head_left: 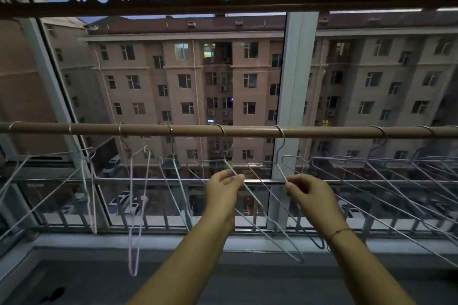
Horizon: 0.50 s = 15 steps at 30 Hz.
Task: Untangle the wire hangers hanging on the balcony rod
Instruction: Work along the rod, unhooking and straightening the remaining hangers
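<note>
While many wire hangers are hung in a row on the balcony rod, two in the middle are being worked on. One thin wire is pinched by the left hand, with the fingers closed on it. Another wire, just to the right, is pinched the same way by the right hand. These two hangers are crossed low down, near the window sill, so they are judged to be stuck together. The pulling-apart step seems to be in hand. Next, one wire should be slid out from behind the other, slowly, so the hooks are not knocked off the rod. On the left, the hangers are hung loose and apart. On the right, a bunch is packed close and may need the same care. Far outside the window, a big building can be seen.
</note>
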Each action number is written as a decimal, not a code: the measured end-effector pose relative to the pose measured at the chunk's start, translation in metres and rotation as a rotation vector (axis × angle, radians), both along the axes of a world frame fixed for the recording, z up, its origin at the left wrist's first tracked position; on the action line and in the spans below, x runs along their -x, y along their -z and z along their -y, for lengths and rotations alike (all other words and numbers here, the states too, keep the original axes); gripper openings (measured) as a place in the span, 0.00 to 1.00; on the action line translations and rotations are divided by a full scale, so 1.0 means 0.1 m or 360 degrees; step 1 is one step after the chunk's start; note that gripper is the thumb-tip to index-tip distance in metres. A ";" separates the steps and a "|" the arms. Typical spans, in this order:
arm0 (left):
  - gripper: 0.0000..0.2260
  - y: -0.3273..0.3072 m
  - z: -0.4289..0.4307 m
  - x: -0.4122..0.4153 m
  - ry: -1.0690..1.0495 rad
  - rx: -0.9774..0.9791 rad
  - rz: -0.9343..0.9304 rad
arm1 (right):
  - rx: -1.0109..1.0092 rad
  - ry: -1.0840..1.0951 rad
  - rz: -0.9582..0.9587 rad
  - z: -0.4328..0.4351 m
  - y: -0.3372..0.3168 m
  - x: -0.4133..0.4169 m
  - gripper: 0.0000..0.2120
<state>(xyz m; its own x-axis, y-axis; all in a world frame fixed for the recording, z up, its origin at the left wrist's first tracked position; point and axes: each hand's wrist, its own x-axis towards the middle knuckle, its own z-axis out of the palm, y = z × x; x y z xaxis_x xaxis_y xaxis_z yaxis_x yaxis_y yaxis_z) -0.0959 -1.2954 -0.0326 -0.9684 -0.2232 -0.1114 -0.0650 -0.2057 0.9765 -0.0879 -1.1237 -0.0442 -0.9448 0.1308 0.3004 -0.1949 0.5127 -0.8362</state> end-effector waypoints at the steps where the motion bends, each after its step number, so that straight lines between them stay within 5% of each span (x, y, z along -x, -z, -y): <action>1: 0.19 0.02 0.01 0.01 -0.0072 0.0035 -0.0020 | 0.0005 0.0023 0.0003 -0.02 0.01 -0.01 0.07; 6: 0.23 -0.07 -0.15 -0.14 -0.0360 0.0346 -0.0432 | -0.0001 0.0161 -0.0094 -0.25 0.02 -0.08 0.12; 11: 0.12 -0.26 -0.64 -0.30 -0.0123 0.0489 -0.0765 | 0.0053 0.0331 -0.0249 -0.69 -0.15 -0.25 0.09; 15: 0.07 -0.31 -1.16 -0.33 0.0270 0.0315 -0.0601 | 0.0081 0.0477 -0.0342 -1.21 -0.23 -0.34 0.08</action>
